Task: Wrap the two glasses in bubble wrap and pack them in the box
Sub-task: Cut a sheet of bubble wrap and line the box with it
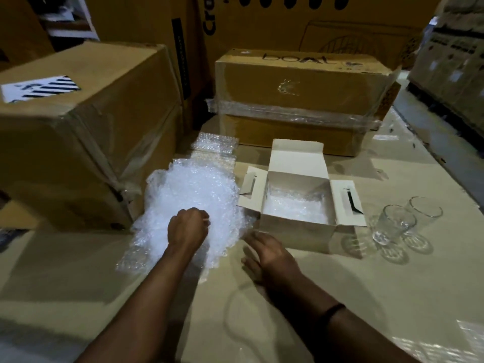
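A nearer glass (395,223) and a farther glass (425,213) stand upright and unwrapped, close together, on the cardboard work surface (353,297) just right of the small white box (298,231). The box's lid and side flaps are spread open, and a liner sheet (296,209) of bubble wrap covers its floor. The right flap's edge stops just short of the glasses. The left flap meets the crumpled heap of bubble wrap (193,187), where the person's left hand (187,226) grips with fingers curled tight into the plastic. The right hand (269,255) rests on the surface between the heap's near edge and the box's front corner, fingers loosely apart and holding nothing (a dark band (332,310) circles that wrist). A large carton (78,121) hems the heap on the left and a taped carton (301,87) closes off the back. Bare surface lies open in front of the box and glasses.
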`<state>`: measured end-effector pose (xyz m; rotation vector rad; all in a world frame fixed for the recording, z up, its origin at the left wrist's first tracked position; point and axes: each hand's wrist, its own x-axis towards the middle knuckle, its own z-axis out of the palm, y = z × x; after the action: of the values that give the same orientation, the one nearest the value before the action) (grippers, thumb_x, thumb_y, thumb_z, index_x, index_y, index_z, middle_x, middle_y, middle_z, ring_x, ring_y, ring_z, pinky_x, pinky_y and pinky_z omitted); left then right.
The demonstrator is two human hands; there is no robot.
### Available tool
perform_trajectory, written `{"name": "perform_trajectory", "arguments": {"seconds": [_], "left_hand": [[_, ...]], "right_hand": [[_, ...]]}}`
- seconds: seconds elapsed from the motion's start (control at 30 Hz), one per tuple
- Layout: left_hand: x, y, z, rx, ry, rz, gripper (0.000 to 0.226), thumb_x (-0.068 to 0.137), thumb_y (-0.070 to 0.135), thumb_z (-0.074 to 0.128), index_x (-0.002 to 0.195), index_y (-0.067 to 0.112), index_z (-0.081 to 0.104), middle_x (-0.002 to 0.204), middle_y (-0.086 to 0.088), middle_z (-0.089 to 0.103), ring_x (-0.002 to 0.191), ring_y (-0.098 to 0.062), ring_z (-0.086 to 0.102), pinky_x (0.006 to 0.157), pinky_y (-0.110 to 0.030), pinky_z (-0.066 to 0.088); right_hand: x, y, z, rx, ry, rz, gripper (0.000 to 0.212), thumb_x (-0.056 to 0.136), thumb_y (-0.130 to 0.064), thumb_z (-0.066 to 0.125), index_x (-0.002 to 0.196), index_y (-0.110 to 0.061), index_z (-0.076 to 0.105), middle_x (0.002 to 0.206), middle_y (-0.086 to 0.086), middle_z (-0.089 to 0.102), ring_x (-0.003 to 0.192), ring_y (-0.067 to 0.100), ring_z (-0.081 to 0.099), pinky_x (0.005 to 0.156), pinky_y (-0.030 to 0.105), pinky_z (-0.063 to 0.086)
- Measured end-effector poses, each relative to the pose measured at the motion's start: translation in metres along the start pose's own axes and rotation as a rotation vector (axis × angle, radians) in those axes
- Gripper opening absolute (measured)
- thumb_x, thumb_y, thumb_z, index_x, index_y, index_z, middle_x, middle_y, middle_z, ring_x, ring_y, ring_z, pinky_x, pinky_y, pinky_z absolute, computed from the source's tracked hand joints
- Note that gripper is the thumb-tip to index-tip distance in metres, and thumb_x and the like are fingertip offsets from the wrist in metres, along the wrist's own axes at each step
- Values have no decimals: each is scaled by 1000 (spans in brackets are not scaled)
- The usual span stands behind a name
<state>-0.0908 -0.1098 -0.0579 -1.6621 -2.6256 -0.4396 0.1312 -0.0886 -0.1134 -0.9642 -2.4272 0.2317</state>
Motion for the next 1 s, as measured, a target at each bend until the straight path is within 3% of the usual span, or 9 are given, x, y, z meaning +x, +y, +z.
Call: {"name": "perform_trajectory", "arguments": {"seconds": [0.13,0.27,0.37,0.43,0.5,0.6,0.7,0.8,1.0], "left_hand": [[3,-15,-12,-258,189,-31,20,97,21,55,105,18,73,99,-8,74,93,-33,65,73,-32,46],[-7,-27,-22,-550,349,105,20,97,13,55,108,9,71,99,-9,74,90,-30,68,74,-27,47],[-28,-28,-21,-587,391,375,23,88,-2,58,102,6,74,100,-6,75,92,-17,67,85,-12,41],[-44,-29,-13,-563,375,528,28,84,-4,57,101,8,75,100,-4,75,90,-16,67,86,-17,43],[-58,-31,-1,-543,359,676,29,82,-1,57,101,10,75,100,-2,75,88,-18,68,82,-28,47],[-75,-32,10,-521,320,897,20,81,6,68,99,13,74,104,0,74,89,-20,67,79,-34,48],[-80,-28,13,-469,323,1020,19,85,13,69,104,15,73,108,0,72,94,-21,66,80,-34,46],[-84,-26,9,-413,359,958,31,90,29,62,119,17,66,121,-2,67,105,-24,62,86,-37,45],[-87,-11,-5,-242,50,442,109,69,80,56,151,15,26,141,-9,48,122,-30,45,97,-42,36]], "right_hand": [[-4,-12,26,-117,-139,197,64,90,-54,40,140,-15,50,144,9,50,134,26,44,113,36,31],[-2,-12,26,-108,-133,226,58,90,-50,40,137,-18,52,142,6,53,133,24,45,112,35,33],[3,-25,5,255,-111,352,33,95,-41,49,105,-16,68,114,5,67,110,25,60,94,38,50],[15,-40,-17,745,-8,650,34,96,-44,54,87,-14,67,88,1,70,88,21,66,71,31,56],[37,-47,-37,978,88,777,50,87,-57,55,95,-9,69,86,5,71,80,21,67,69,31,55],[70,-58,-55,958,38,809,75,71,-66,69,121,-10,60,95,7,70,76,19,66,63,32,53],[80,-74,-69,809,-46,875,44,81,-27,76,119,-13,60,91,12,70,68,19,67,59,32,55],[65,-78,-85,834,161,898,18,86,3,59,97,-8,67,73,13,65,52,16,59,48,24,49],[-10,-30,-119,1102,846,1008,17,86,5,59,87,-12,60,72,10,61,53,16,56,42,20,42]]}}
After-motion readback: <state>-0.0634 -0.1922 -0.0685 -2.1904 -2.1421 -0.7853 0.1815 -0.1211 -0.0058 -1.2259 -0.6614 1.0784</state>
